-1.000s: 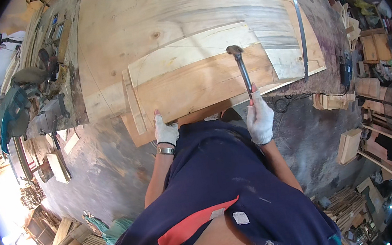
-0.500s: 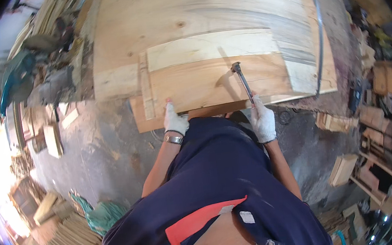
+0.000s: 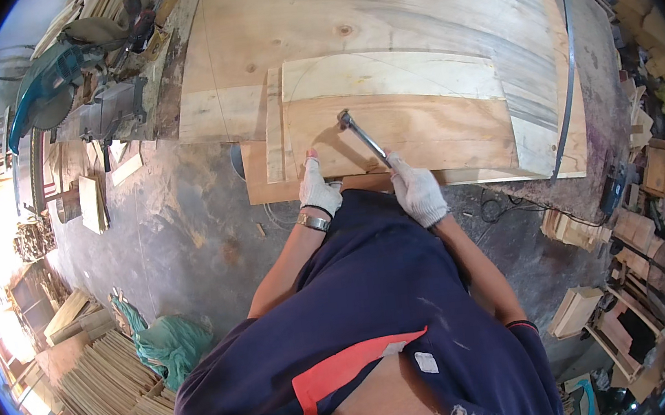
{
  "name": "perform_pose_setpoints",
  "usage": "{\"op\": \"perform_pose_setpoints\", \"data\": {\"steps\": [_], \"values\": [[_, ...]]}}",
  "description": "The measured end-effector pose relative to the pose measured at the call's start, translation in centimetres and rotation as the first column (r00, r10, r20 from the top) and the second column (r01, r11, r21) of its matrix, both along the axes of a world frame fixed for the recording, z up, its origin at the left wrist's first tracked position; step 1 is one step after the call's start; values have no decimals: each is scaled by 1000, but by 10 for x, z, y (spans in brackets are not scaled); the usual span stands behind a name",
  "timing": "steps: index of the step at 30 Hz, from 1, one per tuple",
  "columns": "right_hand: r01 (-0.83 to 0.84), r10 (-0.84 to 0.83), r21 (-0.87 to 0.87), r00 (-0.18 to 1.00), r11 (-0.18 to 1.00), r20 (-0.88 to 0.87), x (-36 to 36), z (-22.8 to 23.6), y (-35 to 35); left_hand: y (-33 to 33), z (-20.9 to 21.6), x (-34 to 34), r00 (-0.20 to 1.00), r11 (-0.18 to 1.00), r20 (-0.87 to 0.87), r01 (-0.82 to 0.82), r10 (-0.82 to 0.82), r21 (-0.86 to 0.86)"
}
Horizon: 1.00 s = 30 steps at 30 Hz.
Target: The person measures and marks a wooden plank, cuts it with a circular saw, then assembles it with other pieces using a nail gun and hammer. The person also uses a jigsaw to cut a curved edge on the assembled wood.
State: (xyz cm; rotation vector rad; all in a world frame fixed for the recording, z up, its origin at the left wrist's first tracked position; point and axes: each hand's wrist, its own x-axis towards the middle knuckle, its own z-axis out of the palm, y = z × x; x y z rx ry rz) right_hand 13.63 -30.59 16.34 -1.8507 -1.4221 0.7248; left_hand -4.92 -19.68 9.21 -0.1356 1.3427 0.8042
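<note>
In my right hand (image 3: 418, 191), white-gloved and closed, is a hammer (image 3: 367, 139) with a metal shaft. Its head is over the left part of a wooden panel (image 3: 438, 126), casting a shadow there; I cannot tell whether it touches. My left hand (image 3: 320, 192), gloved and with a watch at the wrist, grips the panel's near edge: the thumb lies on top and the other fingers are mostly hidden below. A pale strip (image 3: 390, 68) runs along the panel's far side, and a narrow strip (image 3: 274, 124) along its left end.
Beneath the panel lies a large plywood sheet (image 3: 271, 26), with a dark bent strap (image 3: 570, 82) on its right. A teal mitre saw (image 3: 48, 88) stands at the far left. Stacked wood slats (image 3: 114, 380) and a green cloth (image 3: 172, 345) lie lower left, wood blocks (image 3: 576, 311) lower right.
My right hand has moved left with the hammer, whose head has gone from the panel's middle toward its left end. My left hand keeps its grip. The whole view has shifted slightly.
</note>
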Motion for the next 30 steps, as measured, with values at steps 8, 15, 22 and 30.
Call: {"op": "perform_pose_setpoints", "data": {"steps": [8, 15, 22, 30], "values": [[100, -102, 202, 995, 974, -4, 0, 10, -3, 0, -8, 2, 1000, 1000, -1, -13, 13, 18], [40, -35, -53, 996, 998, 88, 6, 8, 4, -2, -8, -3, 999, 999, -3, 35, -35, 25], [-6, 28, -251, 996, 968, 84, 16, 20, 1, -1, 3, -7, 997, 997, 53, 54, -51, -52], [360, -416, 385, 907, 850, 72, 35, 67, -22, 9, 107, -4, 989, 998, 149, 11, -21, 64]]}}
